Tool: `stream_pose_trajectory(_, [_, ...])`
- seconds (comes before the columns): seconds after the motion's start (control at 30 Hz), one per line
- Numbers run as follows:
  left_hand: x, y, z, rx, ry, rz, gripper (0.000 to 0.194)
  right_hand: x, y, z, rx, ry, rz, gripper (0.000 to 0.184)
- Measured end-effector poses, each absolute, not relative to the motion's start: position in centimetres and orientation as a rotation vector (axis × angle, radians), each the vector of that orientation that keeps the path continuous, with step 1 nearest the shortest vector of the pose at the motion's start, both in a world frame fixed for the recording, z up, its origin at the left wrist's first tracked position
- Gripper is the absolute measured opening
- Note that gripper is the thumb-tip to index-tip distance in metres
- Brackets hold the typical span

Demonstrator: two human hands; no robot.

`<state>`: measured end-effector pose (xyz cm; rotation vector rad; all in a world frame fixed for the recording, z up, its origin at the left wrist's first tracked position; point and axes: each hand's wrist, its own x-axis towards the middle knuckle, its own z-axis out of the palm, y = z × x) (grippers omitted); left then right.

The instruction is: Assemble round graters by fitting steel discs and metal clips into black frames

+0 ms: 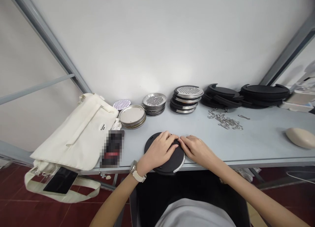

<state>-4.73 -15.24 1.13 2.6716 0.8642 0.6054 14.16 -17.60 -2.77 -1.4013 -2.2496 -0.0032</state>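
Note:
A black round disc (169,163) lies flat at the table's front edge, a strip of silver metal showing along its lower right rim. Over its top lies my left hand (159,149), wearing a watch at the wrist; its fingers and thumb close on the disc's upper right edge. Against that same edge, my right hand (197,150) presses its thumb and fingertips together. Whatever lies between the fingertips of both hands is too small and covered to make out.
Along the wall stand metal discs (132,114), metal grater plates (154,100), black-rimmed grater plates (189,91) and black holders (222,92), (263,89). Metal clips (228,121) lie loose. A white bag (81,132) is left, a beige oval object (300,137) right.

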Motion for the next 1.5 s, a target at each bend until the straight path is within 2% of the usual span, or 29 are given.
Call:
stream_pose_trajectory(0.33, [-4.79, -15.16, 0.93, 2.669, 0.852, 0.606, 0.023, 14.02, -17.71, -2.59, -1.420, -2.233, -0.038, 0.030])
stream_pose_trajectory(0.63, [-4.76, -15.21, 1.03, 2.682, 0.861, 0.614, 0.024, 14.03, -17.68, -2.61, -1.437, -2.273, -0.010, 0.021])
stream_pose_trajectory(1.5, [-4.84, -15.20, 1.13, 2.671, 0.844, 0.591, 0.027, 14.07, -17.76, -2.60, -1.430, -2.229, -0.064, 0.021])
